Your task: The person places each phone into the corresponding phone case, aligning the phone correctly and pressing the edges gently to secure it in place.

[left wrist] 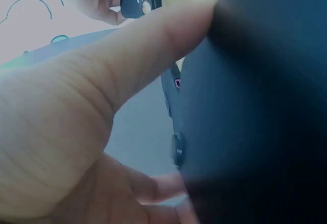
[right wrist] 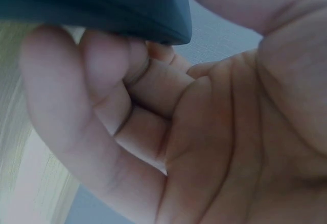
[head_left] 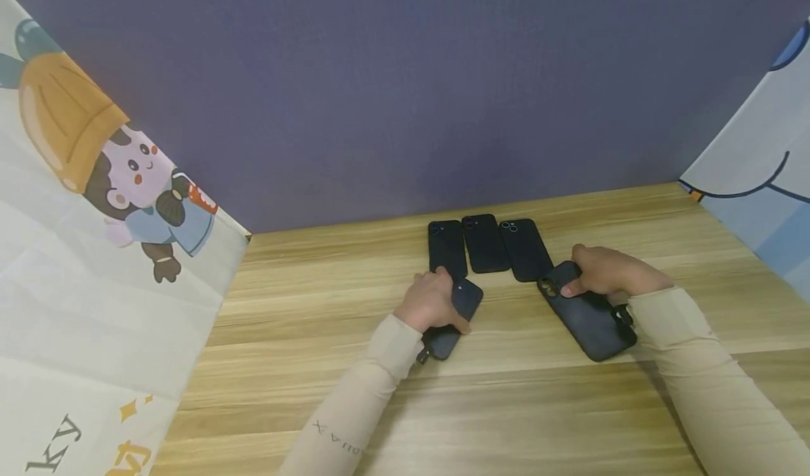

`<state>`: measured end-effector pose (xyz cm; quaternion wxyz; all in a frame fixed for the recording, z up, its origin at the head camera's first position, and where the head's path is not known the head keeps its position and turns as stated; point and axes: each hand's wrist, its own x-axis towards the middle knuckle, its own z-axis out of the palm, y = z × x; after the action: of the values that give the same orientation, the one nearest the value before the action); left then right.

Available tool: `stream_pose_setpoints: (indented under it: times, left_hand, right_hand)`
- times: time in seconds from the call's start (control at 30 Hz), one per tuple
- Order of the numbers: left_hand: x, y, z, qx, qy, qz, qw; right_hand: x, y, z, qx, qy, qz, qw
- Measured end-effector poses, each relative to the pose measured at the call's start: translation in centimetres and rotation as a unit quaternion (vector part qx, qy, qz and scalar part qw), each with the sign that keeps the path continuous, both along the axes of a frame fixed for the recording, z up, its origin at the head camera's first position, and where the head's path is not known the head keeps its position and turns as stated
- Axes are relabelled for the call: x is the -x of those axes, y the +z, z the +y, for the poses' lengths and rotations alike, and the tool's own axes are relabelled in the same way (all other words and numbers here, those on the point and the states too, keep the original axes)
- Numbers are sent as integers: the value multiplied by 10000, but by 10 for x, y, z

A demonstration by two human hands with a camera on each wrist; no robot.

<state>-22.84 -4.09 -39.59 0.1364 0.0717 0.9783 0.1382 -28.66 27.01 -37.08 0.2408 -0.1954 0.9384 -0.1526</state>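
Observation:
In the head view my left hand [head_left: 432, 301] grips a dark phone case [head_left: 467, 300] by its sides. The left wrist view shows the thumb [left wrist: 168, 27] along its blurred dark face, with other fingers at the far edge. My right hand [head_left: 607, 271] pinches another black phone case [head_left: 595, 325] near its camera cutouts, the thumb on its face. From the right wrist, the curled fingers [right wrist: 56, 81] come up under this case [right wrist: 127, 9]. Three black phone cases, left [head_left: 446, 244], middle [head_left: 486, 244] and right [head_left: 526, 249], lie side by side beyond the hands.
A wood-grain table [head_left: 304, 377] lies under everything. A dark purple-grey panel [head_left: 392, 96] rises along its back edge. Printed cloths with cartoon figures hang at the left [head_left: 209, 307] and right [head_left: 747, 152].

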Motion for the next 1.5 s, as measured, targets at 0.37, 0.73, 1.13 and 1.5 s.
stream_pose_setpoints:
  times: [0.37,0.73,1.13,1.5]
  left_hand:
    - [11,1,-17,-425,-319,-664,9964]
    - [21,11,-38,-1985,-396,-811,9759]
    - [27,7,-41,-2924,423,-901,9511]
    - [28,14,-40,-4391,926,-1325,8838]
  right_hand:
    - [-1,2,1,286,125,80,9995]
    - [3,2,8,976,168,-678,9928]
    - [2,0,8,1201,93,-1152,9860]
    - [3,-1,7,1653,171,-1073,9802]
